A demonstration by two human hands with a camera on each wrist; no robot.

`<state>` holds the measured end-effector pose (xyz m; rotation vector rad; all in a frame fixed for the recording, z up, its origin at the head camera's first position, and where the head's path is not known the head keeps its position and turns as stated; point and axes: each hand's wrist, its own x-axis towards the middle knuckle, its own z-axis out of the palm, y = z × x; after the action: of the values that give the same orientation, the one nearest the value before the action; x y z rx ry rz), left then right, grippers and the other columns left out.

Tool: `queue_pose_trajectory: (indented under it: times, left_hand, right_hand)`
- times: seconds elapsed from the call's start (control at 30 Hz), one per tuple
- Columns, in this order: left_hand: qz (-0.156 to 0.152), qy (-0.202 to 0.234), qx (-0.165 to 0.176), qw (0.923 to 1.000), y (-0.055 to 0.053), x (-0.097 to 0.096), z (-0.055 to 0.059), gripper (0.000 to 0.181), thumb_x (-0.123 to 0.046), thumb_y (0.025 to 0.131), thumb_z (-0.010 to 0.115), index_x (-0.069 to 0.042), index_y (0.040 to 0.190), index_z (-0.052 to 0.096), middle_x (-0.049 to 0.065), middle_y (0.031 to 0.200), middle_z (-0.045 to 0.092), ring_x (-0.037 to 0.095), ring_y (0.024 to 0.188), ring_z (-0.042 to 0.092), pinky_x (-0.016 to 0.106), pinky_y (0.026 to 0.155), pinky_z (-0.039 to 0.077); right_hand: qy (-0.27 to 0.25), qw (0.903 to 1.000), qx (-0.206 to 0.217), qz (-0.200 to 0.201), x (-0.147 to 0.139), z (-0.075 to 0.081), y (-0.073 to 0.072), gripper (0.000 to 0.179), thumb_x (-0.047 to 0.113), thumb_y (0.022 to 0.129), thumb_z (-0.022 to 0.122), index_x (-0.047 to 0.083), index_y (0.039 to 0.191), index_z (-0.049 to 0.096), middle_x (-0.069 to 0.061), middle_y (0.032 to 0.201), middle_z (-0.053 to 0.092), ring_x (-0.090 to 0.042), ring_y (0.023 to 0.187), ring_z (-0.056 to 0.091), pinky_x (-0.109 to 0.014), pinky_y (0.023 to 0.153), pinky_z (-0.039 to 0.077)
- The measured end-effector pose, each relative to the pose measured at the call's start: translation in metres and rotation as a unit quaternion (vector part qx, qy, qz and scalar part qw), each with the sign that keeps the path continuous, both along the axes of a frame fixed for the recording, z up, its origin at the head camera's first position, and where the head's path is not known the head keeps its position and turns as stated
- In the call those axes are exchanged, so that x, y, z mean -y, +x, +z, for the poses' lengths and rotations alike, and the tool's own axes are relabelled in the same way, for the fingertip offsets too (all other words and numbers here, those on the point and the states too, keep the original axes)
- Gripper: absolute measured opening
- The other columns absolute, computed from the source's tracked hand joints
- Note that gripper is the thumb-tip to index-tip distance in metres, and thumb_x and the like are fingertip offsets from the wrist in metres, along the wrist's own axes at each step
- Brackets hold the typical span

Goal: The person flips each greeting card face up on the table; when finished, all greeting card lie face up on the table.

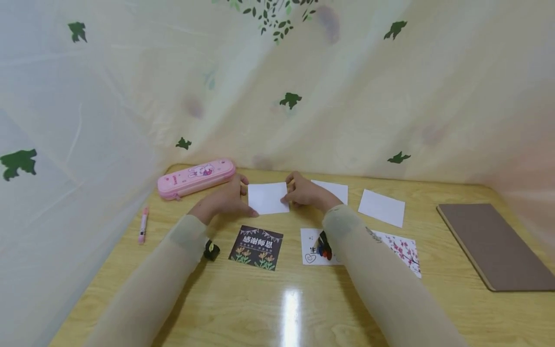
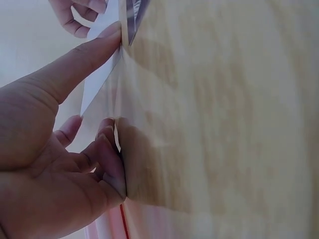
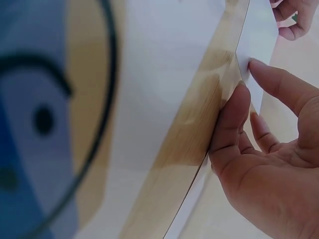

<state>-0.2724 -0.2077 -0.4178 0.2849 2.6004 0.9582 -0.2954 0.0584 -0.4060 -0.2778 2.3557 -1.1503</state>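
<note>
A blank white card [image 1: 268, 198] lies at the back middle of the wooden table, with a hand at each short side. My left hand [image 1: 230, 197] holds its left side, thumb on the near corner and a fingertip at the far one. On the opposite edge my right hand [image 1: 305, 193] has its thumb on the card and a finger at the far corner. Curled lower fingers of both hands rest on the tabletop in the wrist views. Just nearer to me lies a dark card [image 1: 256, 248] with white lettering and drawn flowers.
A pink pencil case [image 1: 197, 178] sits beside my left hand, a pink marker [image 1: 143, 225] nearer the left edge. Two more white cards [image 1: 381, 208] lie right of my right hand. My right forearm partly covers a heart-drawn card [image 1: 310, 248] and a blossom card [image 1: 403, 253]. Far right: a brown board [image 1: 494, 246].
</note>
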Motion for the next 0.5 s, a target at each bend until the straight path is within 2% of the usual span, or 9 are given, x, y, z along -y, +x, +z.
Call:
queue_pose_trajectory:
  times: [0.23,0.5]
  left_hand:
    - [0.001,0.007,-0.012,0.9999,0.005,0.0,0.001,0.098,-0.036,0.08,0.095,-0.012,0.147,0.028,0.024,0.149,0.056,0.042,0.14,0.057,0.056,0.125,0.043]
    - [0.016,-0.006,-0.026,0.9995,0.01,-0.002,0.004,0.092,-0.032,0.084,0.093,-0.015,0.147,0.029,0.018,0.135,0.059,0.036,0.121,0.064,0.051,0.113,0.053]
  right_hand:
    - [0.001,0.9998,-0.019,-0.005,0.002,0.001,0.005,0.058,0.015,0.101,0.074,0.009,0.144,0.035,-0.003,0.091,0.054,-0.017,0.071,0.052,-0.026,0.07,0.047]
    - [0.006,0.9993,-0.03,-0.02,0.006,0.007,0.012,0.049,0.014,0.102,0.071,0.01,0.137,0.037,-0.005,0.098,0.051,-0.017,0.075,0.052,-0.026,0.07,0.046]
